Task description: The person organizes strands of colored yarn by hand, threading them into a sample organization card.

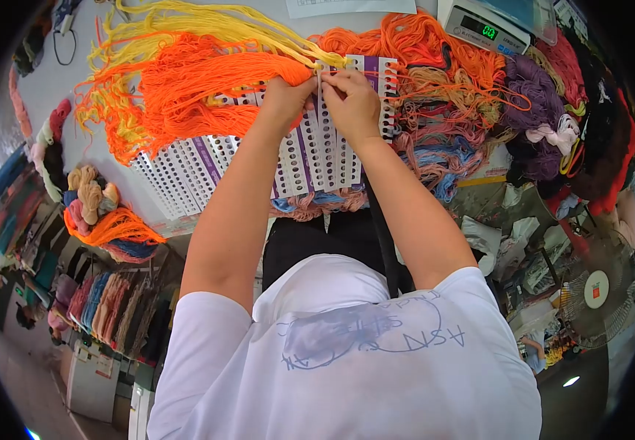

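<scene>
My left hand (286,104) is closed around the end of an orange thread bundle (200,81) that spreads out to the left. Close beside it, my right hand (352,108) has its fingertips pinched at the top of a white punched card (323,139), apparently on a thin strand too small to make out clearly. Yellow thread (258,28) runs across the back to the same card tops. Several more punched cards with purple stripes (206,160) lie side by side under both hands, partly covered by the orange thread.
Loose orange, tan, pink and blue skeins (435,103) are heaped to the right, with purple yarn (534,88) beyond. A digital scale (486,33) stands at the back right. Coiled skeins (101,213) hang at the left table edge. A fan (596,290) is at lower right.
</scene>
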A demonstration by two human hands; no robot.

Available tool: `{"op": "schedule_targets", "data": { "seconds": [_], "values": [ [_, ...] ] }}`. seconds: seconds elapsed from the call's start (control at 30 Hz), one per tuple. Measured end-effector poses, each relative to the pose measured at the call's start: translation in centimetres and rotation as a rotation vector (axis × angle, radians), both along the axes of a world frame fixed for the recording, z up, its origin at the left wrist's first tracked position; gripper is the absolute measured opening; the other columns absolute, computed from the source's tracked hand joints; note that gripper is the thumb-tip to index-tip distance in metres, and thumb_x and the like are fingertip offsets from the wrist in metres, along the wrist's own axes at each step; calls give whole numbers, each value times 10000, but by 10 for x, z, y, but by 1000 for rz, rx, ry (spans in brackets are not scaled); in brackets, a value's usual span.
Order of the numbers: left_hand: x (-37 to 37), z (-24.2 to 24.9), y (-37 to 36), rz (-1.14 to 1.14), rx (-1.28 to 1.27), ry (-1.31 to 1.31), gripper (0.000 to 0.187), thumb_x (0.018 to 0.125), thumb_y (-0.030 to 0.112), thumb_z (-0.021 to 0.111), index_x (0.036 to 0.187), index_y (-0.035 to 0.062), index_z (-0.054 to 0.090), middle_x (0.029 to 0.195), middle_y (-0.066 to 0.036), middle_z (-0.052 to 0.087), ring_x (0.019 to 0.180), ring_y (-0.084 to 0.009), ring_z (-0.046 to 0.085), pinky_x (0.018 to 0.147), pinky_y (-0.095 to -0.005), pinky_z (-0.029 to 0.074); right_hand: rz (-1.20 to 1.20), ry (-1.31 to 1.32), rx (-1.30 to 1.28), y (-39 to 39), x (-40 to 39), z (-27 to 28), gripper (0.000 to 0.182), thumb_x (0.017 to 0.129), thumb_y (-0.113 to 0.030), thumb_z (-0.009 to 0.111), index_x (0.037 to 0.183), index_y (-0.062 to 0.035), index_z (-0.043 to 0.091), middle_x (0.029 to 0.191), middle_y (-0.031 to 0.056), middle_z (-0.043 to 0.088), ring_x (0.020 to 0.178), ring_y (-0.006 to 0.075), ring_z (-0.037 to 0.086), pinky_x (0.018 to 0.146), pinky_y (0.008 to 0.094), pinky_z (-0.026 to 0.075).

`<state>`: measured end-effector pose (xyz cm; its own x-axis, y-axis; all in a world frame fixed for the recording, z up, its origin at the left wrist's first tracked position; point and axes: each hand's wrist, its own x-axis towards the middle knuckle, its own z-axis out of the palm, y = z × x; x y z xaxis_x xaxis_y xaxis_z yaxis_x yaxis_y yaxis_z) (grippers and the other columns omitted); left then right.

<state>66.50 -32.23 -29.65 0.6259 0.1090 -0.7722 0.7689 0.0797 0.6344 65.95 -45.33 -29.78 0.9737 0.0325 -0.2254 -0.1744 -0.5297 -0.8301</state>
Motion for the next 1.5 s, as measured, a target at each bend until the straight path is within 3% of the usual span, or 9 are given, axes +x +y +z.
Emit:
{"op": "schedule_targets", "data": {
  "seconds": [0.27,0.33,0.57,0.67,0.87,0.93,1.2,1.33,1.5],
  "values": [
    [-3,5,-1,132,106,-63,116,797,89,621,873,1,624,667,-25,589,522,-100,529,488,-242,421,-4,45,142,-16,1,-3,210,778,-134,636,979,-94,682,936,57,619,751,220,637,675,330,515],
    [-7,7,20,182,157,-142,198,800,72,563,983,16,613,781,-35,611,648,-110,575,539,-257,447,134,-29,-131,-21,7,-3,243,774,-158,643,1012,-115,668,959,46,606,757,235,634,668,349,516],
    [-23,35,63,555,-700,-335,130,854,148,418,850,59,512,786,-103,571,817,-242,553,948,-386,403,343,-251,-414,-24,18,-6,86,752,-130,637,837,-127,651,891,26,568,819,227,592,660,371,491],
    [-24,28,58,449,-797,-284,136,846,100,433,874,18,537,878,-131,597,804,-215,581,867,-364,448,378,-464,-438,-24,23,-6,50,744,-116,630,786,-103,607,870,31,574,841,224,576,659,362,475],
    [-10,16,13,12,-415,-284,76,804,2,564,873,23,584,879,-106,613,637,-130,584,596,-294,497,419,-344,-169,-21,18,18,167,771,-59,600,914,-69,515,826,90,574,816,279,586,660,399,468],
    [-10,4,4,-256,11,-418,45,798,19,596,842,18,584,790,-42,602,605,-93,545,569,-273,463,419,-255,-131,-19,17,23,180,764,-62,591,926,-72,513,849,98,577,810,304,588,680,412,475],
    [-20,63,107,362,100,-375,160,836,50,603,994,38,576,715,-38,551,640,-130,555,579,-300,495,370,0,-241,-24,23,-19,207,780,-51,532,985,-47,504,1022,148,536,899,361,570,771,442,476],
    [-9,83,226,440,71,-542,89,864,29,552,950,21,569,735,-43,556,623,-142,551,563,-297,491,339,8,-231,-22,22,-22,195,786,-55,522,980,-46,508,1035,156,535,918,369,566,796,445,468],
    [5,132,212,433,384,-666,153,883,-26,514,1034,-4,528,972,-84,566,855,-199,623,714,-356,565,285,-67,-195,-20,16,-12,190,793,-71,539,982,-47,540,1001,143,563,882,355,580,754,433,485]
  ]
}}
